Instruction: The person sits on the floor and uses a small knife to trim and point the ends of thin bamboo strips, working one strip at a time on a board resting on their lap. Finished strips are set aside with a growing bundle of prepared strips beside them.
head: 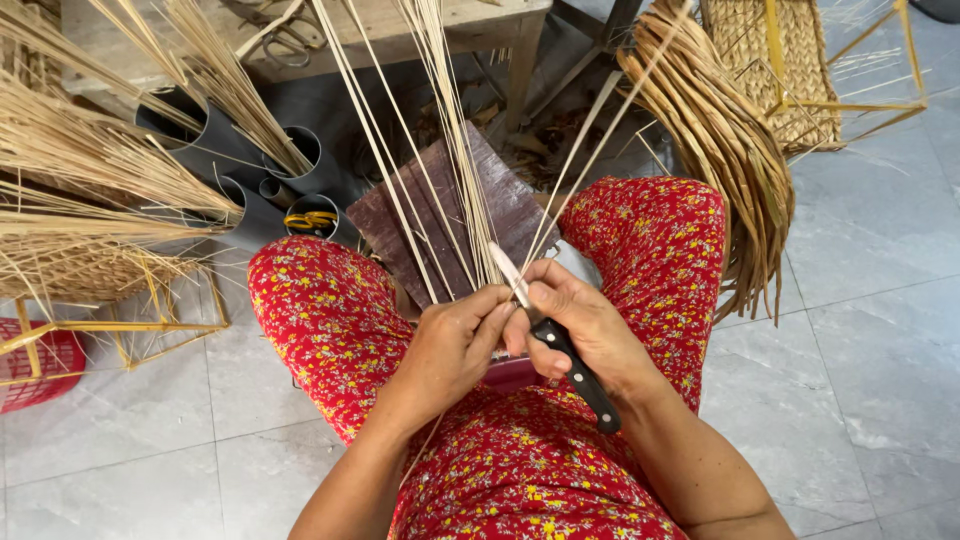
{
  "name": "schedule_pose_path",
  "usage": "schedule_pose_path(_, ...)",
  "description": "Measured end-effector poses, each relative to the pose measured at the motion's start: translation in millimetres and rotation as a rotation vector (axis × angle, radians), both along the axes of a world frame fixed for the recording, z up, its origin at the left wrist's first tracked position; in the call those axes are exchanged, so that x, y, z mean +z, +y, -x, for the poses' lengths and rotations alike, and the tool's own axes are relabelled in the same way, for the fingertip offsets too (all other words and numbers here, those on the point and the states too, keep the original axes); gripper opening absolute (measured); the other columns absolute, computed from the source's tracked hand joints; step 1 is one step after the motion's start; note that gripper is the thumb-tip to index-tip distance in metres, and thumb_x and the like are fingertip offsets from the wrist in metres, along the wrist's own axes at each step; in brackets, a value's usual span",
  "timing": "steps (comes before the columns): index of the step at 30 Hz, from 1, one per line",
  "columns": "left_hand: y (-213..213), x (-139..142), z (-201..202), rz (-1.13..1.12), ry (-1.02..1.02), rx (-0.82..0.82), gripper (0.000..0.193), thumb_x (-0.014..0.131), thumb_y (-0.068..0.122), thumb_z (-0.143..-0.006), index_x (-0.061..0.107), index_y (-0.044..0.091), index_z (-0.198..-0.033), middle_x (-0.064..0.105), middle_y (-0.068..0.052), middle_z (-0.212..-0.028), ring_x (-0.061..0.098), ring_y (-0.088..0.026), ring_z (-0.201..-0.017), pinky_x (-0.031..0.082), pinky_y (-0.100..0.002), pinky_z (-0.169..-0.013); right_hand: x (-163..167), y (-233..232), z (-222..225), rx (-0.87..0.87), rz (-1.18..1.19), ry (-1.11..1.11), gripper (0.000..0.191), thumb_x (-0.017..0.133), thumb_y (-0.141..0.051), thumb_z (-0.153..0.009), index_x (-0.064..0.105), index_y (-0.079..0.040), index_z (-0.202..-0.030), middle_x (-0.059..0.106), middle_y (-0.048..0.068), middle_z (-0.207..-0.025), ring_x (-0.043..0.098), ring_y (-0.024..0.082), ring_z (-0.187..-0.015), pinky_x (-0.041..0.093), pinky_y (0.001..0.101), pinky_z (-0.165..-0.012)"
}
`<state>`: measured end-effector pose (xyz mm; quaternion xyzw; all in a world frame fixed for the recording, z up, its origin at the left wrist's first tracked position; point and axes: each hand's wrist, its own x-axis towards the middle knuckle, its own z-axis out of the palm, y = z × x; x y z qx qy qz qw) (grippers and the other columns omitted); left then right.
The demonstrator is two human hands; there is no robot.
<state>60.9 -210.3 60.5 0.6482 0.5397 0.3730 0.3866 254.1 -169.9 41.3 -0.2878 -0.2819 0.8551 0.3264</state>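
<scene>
Fanning pale thin reed strips [440, 150], knife [555, 335] against them

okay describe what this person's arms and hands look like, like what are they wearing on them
Both forearms are bare, with no sleeves reaching into view. The left hand and right hand wear no gloves; no rings, watch or bracelets are visible. The clothing below them is red fabric with small yellow flowers.

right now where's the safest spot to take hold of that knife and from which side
Grip the knife by its black riveted handle, coming from the lap side, behind the right hand. The handle end sticks out free toward the person's body, while the pale blade points up and away into the thin cane strips that the left hand pinches. Keep fingers off the blade end.
</scene>
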Motion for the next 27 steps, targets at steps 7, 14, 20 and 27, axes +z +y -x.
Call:
schedule_pose_path(7, -6.5, -3.0, -2.7, 0.0, -0.005, -0.008, 0.016, 0.059, 0.015, -0.102, 0.071, 0.007, -0.108, 0.072, -0.012, -0.073, 0.075, -0.022, -0.064, 0.057, -0.035, -0.059, -0.4, 5.2, -2.8, -0.039, 0.037, 0.003, 0.029, 0.057, -0.031, -0.102, 0.045, -0.011, -0.12, 0.068, 0.017, -0.074, 0.046, 0.01, -0.039, 0.035, 0.0223, -0.035)
schedule_pose_path(14, -0.6, -4.1, -5.9, -0.008, -0.018, 0.041, 0.015, 0.059, 0.015, -0.103, 0.068, 0.004, -0.109, 0.072, -0.014, -0.074, 0.075, -0.022, -0.066, 0.056, -0.035, -0.059, 0.4, -1.0, 2.6, 0.004, 0.017, -0.042, 0.03, 0.057, -0.03, -0.104, 0.046, -0.006, -0.121, 0.067, 0.016, -0.074, 0.047, 0.01, -0.041, 0.036, 0.0231, -0.037)
schedule_pose_path(20, -4.5, 2.0, 4.4, 0.134, -0.057, -0.024, 0.018, 0.059, 0.015, -0.101, 0.072, 0.007, -0.111, 0.076, -0.009, -0.074, 0.077, -0.016, -0.065, 0.059, -0.032, -0.06, 2.1, 9.2, -4.5, -0.043, 0.012, 0.01, 0.028, 0.057, -0.029, -0.104, 0.045, -0.009, -0.12, 0.069, 0.019, -0.077, 0.047, 0.01, -0.041, 0.035, 0.0221, -0.038)
schedule_pose_path(27, -2.1, -4.3, -9.3, -0.028, -0.005, 0.064, 0.016, 0.061, 0.013, -0.1, 0.071, 0.005, -0.11, 0.073, -0.014, -0.075, 0.075, -0.02, -0.065, 0.057, -0.033, -0.059, 0.6, 5.3, -2.2, -0.014, -0.014, -0.053, 0.029, 0.057, -0.03, -0.104, 0.046, -0.007, -0.118, 0.068, 0.017, -0.077, 0.046, 0.009, -0.04, 0.036, 0.0231, -0.038)
